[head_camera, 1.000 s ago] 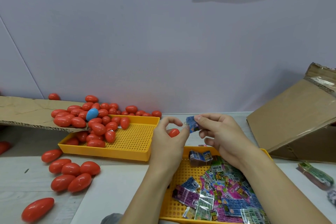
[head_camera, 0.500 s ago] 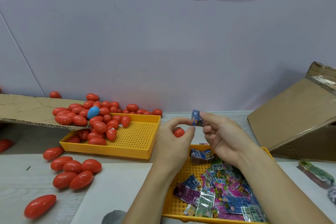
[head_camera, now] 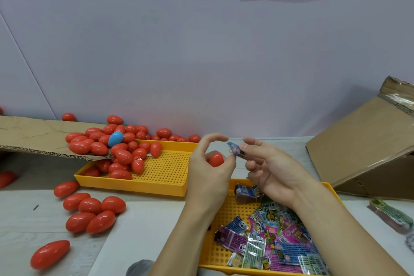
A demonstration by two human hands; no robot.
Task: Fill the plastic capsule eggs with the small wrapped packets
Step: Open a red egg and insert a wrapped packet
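Capsule egg [head_camera: 216, 159] first: you've got a red one cradled in your left hand [head_camera: 209, 171], held up over the gap between the two yellow trays. Fingers are curled round it with the index finger arched up and clear, which I'd guess leaves the near side free for loading. Can't tell from here whether the shell is actually cracked open or not, your palm hides most of it.

Your right hand [head_camera: 272, 169] has a small blue packet [head_camera: 235, 150] pinched between thumb and fingertips, just beside the egg and a touch above it, not in it yet. Holding it by one end like that makes sense if you want the free end to go in first.

Layout looks sensible too. The near tray [head_camera: 226, 262] full of wrapped packets [head_camera: 275, 244] sits right under your right arm, so refills are a short drop down. The far tray [head_camera: 134, 182] holds a heap of red eggs [head_camera: 122, 154] spilling off a cardboard flap [head_camera: 33, 136], with one blue egg [head_camera: 115, 138] on top. More loose eggs [head_camera: 94, 210] lie on the table [head_camera: 20, 226] to your left, apart from the tray heap; whether they're filled is anyone's guess.

Next bit is probably just tucking the packet in without it springing back out.
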